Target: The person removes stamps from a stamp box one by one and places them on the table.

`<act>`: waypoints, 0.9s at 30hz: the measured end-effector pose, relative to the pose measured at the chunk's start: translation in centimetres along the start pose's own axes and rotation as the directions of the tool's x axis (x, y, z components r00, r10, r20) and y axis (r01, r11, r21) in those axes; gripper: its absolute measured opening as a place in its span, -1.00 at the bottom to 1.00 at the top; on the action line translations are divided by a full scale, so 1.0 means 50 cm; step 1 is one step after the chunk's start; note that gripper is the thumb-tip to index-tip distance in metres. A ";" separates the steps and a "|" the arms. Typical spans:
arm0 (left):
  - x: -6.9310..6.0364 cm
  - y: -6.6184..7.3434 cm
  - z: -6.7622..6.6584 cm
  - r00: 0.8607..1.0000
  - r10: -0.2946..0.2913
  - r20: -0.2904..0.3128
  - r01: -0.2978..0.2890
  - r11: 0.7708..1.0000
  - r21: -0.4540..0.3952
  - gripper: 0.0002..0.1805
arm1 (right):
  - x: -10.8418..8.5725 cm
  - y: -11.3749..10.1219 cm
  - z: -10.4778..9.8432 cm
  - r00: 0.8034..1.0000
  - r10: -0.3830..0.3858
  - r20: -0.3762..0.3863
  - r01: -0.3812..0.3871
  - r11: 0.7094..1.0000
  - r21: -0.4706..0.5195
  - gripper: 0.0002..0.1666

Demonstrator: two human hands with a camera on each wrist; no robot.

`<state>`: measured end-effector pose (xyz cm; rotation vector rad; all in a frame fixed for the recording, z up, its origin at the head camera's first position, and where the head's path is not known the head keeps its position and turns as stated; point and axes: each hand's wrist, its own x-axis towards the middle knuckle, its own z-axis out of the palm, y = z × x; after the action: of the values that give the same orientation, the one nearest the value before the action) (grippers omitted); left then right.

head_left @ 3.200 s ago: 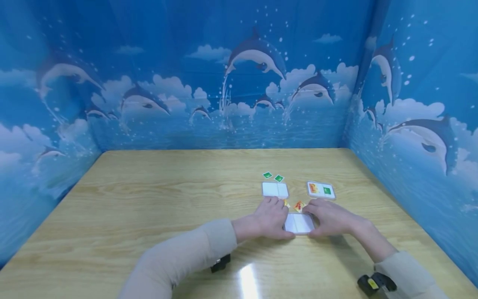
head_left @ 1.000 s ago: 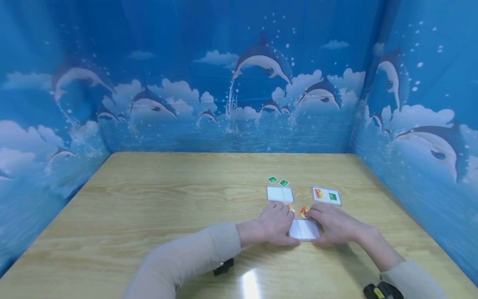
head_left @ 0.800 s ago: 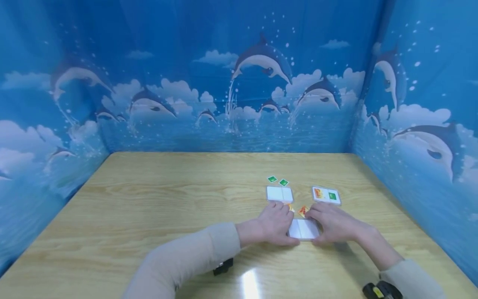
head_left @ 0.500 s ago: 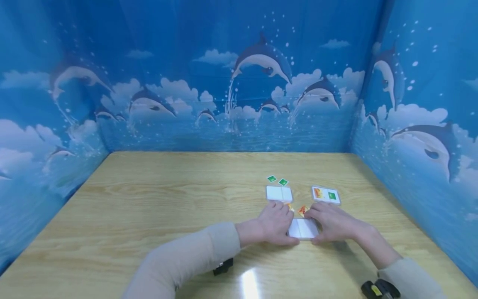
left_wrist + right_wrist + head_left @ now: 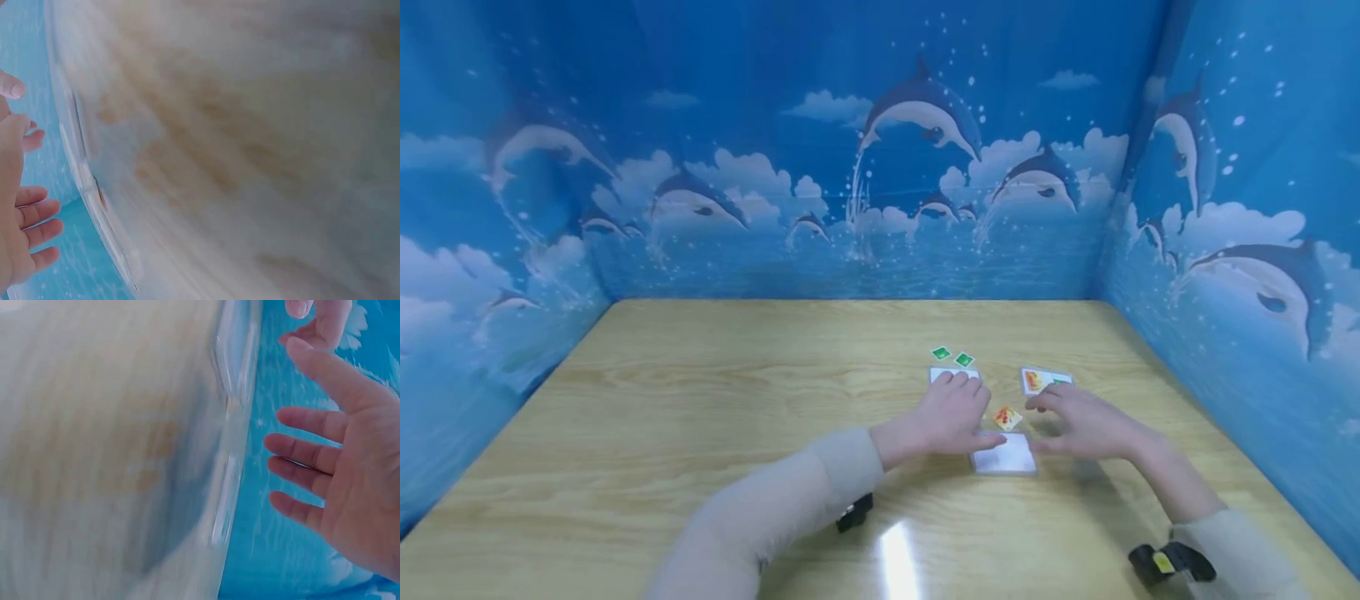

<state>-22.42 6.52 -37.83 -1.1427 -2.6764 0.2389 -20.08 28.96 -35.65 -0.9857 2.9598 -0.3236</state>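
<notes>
My left hand [image 5: 951, 412] hovers with loose fingers over the lower part of the far white card [image 5: 953, 372]. Its thumb reaches across the top left corner of the near white card [image 5: 1004, 458]; whether it touches cannot be told. My right hand [image 5: 1086, 423], fingers apart, is just to the right of that near card, and in the right wrist view its spread fingers [image 5: 306, 450] hold nothing. Between the hands lies a small tile with an orange-red picture [image 5: 1007, 417]. In the left wrist view the left fingers [image 5: 40, 215] are relaxed and hold nothing.
Two small green tiles [image 5: 941, 353] lie beyond the far card. A card with an orange picture and a green one [image 5: 1034, 381] lies at the right, partly behind the right hand. The wooden table [image 5: 737, 375] is bounded by blue dolphin curtains [image 5: 737, 250].
Both hands have come away from the near white card's sides. The left moved forward over the far card, hiding an orange-pictured tile; the right moved slightly right and forward, its fingers spreading.
</notes>
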 end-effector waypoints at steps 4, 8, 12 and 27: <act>0.023 -0.010 -0.009 0.999 -0.031 -0.022 0.030 0.999 -0.025 -0.41 | 0.000 0.021 -0.013 0.998 0.035 -0.050 -0.035 0.999 0.010 -0.52; 0.053 -0.020 -0.016 0.997 -0.078 -0.010 0.077 0.994 -0.073 -0.44 | 0.001 0.042 -0.021 0.993 0.086 -0.086 -0.084 0.996 0.028 -0.54; 0.084 -0.029 -0.023 0.993 -0.121 0.005 0.121 0.987 -0.103 -0.44 | 0.007 0.061 -0.027 0.987 0.130 -0.099 -0.127 0.991 0.041 -0.54; 0.185 0.017 -0.013 0.989 -0.133 0.059 0.140 0.981 -0.135 -0.41 | 0.029 0.108 -0.024 0.980 0.179 -0.086 -0.178 0.984 0.018 -0.47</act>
<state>-27.85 13.87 -36.12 -0.9961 -2.8393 0.0587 -24.50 32.56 -35.43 -0.7153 3.0923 -0.3871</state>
